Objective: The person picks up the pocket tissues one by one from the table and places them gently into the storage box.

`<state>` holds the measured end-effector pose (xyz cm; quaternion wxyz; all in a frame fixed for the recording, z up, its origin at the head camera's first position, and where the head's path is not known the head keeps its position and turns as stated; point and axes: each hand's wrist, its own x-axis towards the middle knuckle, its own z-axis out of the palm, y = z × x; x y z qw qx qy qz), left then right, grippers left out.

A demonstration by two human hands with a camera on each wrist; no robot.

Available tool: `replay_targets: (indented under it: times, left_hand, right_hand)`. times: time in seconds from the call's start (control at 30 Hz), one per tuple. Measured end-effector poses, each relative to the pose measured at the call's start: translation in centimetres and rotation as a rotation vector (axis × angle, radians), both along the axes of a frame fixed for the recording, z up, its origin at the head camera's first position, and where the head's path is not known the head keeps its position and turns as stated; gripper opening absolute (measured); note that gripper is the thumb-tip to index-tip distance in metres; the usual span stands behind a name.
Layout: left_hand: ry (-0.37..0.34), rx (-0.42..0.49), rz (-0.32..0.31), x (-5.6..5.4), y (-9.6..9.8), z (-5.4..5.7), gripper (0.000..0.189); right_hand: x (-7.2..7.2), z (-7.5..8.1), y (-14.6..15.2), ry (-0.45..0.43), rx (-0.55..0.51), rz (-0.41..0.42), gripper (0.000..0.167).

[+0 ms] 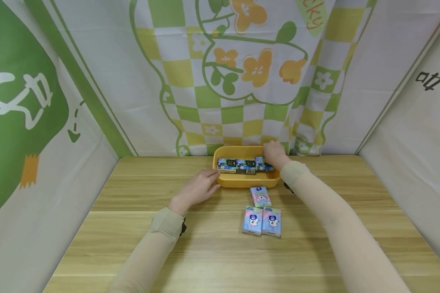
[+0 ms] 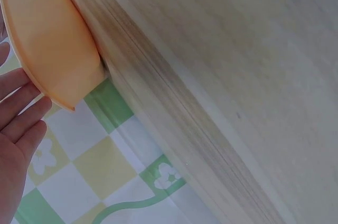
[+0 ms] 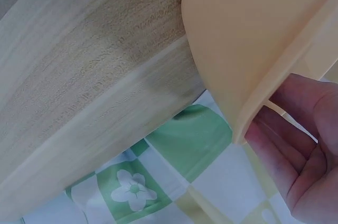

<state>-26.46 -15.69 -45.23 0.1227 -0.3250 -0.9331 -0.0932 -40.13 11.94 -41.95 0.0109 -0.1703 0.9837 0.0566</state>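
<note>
A yellow plastic basket [image 1: 246, 183] stands near the back edge of the table. In it lie several small packs [image 1: 245, 165] with a dark blue-green print, in a row. My left hand [image 1: 199, 186] touches the basket's left end, its fingers [image 2: 26, 97] fairly straight against the rim in the left wrist view. At the back right corner, my right hand [image 1: 275, 154] grips the basket's rim, with the fingers [image 3: 280, 150] bent at the wall in the right wrist view. In front of the basket lie a pink-blue cartoon pack [image 1: 260, 197] and two similar packs [image 1: 262, 221] side by side.
The wooden table [image 1: 132, 236] reaches back to a hanging cloth [image 1: 190, 81] with green and yellow checks, close behind the basket. Printed cloth walls [image 1: 29, 203] rise on both sides.
</note>
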Motion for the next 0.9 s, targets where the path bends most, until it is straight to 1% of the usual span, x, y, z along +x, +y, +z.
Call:
replay_targets:
  times: [0.17,0.3,0.43,0.57,0.73,0.9]
  left_hand:
    - [-0.004,0.006,-0.002,0.0,0.0,0.0,0.043]
    - [0.000,-0.001,0.003,-0.1,0.0,-0.1,0.043]
    - [0.000,-0.008,0.004,-0.1,0.0,-0.1,0.044]
    - [-0.010,-0.004,0.006,-0.1,0.0,-0.1,0.044]
    - [-0.008,-0.010,0.009,-0.1,0.0,-0.1,0.044]
    - [-0.013,-0.004,0.006,-0.1,0.0,-0.1,0.044]
  right_hand:
    - [0.1,0.0,0.0,0.022,0.002,0.003,0.023]
    - [0.1,-0.3,0.1,0.050,-0.018,0.024,0.019]
    - [0.1,-0.6,0.3,0.047,-0.021,0.048,0.016]
    - [0.1,-0.7,0.6,0.026,-0.040,0.076,0.015]
    - [0.1,-0.6,1.0,-0.024,-0.063,0.122,0.018]
    - [0.4,-0.2,1.2,-0.110,-0.094,0.133,0.029]
